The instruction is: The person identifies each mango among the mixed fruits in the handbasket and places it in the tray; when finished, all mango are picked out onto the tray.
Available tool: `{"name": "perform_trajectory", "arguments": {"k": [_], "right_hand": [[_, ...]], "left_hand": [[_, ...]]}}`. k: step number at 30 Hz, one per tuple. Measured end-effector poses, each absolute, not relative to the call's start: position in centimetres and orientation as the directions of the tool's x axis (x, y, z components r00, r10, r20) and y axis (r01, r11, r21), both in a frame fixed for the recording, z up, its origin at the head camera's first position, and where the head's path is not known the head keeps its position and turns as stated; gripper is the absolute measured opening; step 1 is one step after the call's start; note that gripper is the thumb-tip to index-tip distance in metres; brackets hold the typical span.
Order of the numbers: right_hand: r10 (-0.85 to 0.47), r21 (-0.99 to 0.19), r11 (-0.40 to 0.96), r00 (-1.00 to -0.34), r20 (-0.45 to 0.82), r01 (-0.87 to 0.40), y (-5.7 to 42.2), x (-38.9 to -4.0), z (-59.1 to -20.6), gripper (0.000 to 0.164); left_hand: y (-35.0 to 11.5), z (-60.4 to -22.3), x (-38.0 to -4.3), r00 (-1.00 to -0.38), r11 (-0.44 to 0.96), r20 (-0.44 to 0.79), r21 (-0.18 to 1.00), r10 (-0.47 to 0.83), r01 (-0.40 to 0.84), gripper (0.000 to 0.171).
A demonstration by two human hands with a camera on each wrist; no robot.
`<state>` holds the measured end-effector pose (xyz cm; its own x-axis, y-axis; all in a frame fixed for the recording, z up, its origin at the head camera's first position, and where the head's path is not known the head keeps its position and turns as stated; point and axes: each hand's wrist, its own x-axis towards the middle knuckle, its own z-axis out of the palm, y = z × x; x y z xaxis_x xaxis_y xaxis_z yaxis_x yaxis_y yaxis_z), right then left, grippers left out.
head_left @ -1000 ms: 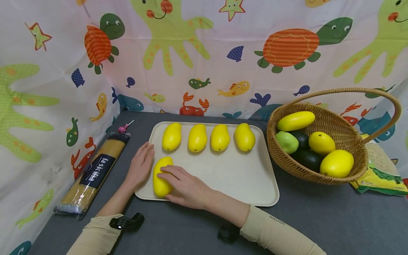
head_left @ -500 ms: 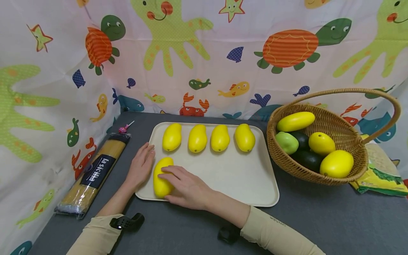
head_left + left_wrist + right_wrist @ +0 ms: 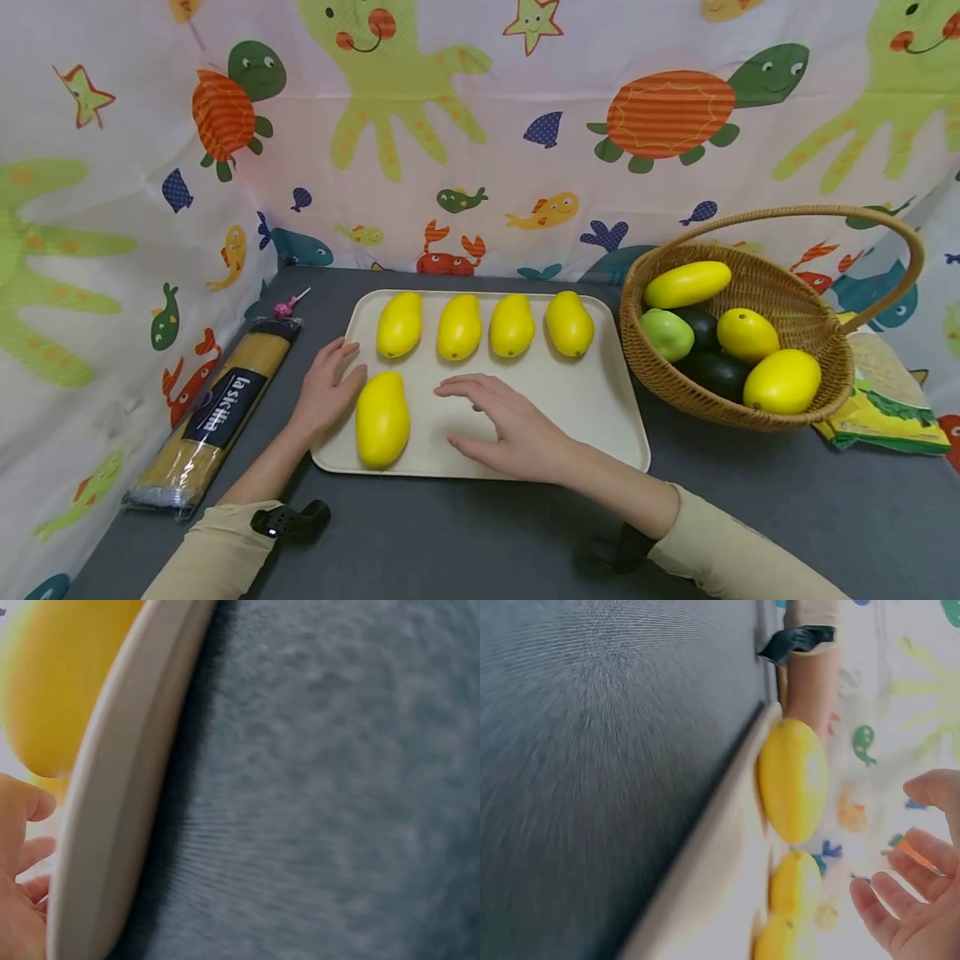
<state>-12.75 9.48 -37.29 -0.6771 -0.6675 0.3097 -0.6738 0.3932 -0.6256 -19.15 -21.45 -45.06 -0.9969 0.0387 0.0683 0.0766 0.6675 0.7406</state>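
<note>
A yellow mango [image 3: 382, 421] lies at the front left of a cream tray [image 3: 592, 400], and several more mangoes [image 3: 459, 327] form a row along its back. My left hand [image 3: 322, 390] rests at the tray's left edge, fingers relaxed and holding nothing. Over the tray, right of the front mango, my right hand [image 3: 510, 429] has its fingers and thumb spread with nothing between them. In the left wrist view the tray rim [image 3: 120, 795] crosses beside the left fingers. The right wrist view shows the front mango [image 3: 793, 780] apart from the right hand [image 3: 922, 877].
Right of the tray stands a wicker basket [image 3: 813, 333] holding yellow fruit, a green apple [image 3: 667, 335] and dark fruit [image 3: 712, 373]. A yellow bag [image 3: 885, 425] lies behind it. A spaghetti pack [image 3: 225, 408] and a pink lollipop [image 3: 282, 310] lie to the left.
My right hand has let go of the front-left mango and moved right, with its fingers spread. The mango stays on the tray; my left hand remains at the tray's edge.
</note>
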Motion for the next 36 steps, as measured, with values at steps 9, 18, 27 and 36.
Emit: {"name": "perform_trajectory", "arguments": {"k": [9, 18, 27, 36], "right_hand": [[-0.577, -0.635, 0.458, -0.752, 0.319, -0.622, 17.2, -13.5, -33.1, 0.034], [-0.457, -0.329, 0.783, -0.847, 0.273, -0.528, 26.8, -17.4, -27.3, 0.022], [-0.324, -0.181, 0.934, -0.944, -0.064, -0.308, 34.0, -21.4, -26.0, 0.038], [-0.296, -0.144, 0.954, -0.895, -0.334, -0.262, 37.0, -22.9, -26.8, 0.062]], "left_hand": [[-21.3, -44.2, -19.3, -0.997, 0.618, 0.065, 0.786, -0.046, 0.022, 0.044], [-20.7, -44.2, -20.3, -0.977, 0.590, 0.097, 0.807, -0.191, -0.035, 0.037], [-20.6, -44.1, -21.3, -0.969, 0.573, 0.059, 0.815, -0.241, -0.093, 0.039], [-20.2, -44.7, -21.5, -0.960, 0.563, 0.086, 0.823, -0.267, -0.083, 0.035]]}}
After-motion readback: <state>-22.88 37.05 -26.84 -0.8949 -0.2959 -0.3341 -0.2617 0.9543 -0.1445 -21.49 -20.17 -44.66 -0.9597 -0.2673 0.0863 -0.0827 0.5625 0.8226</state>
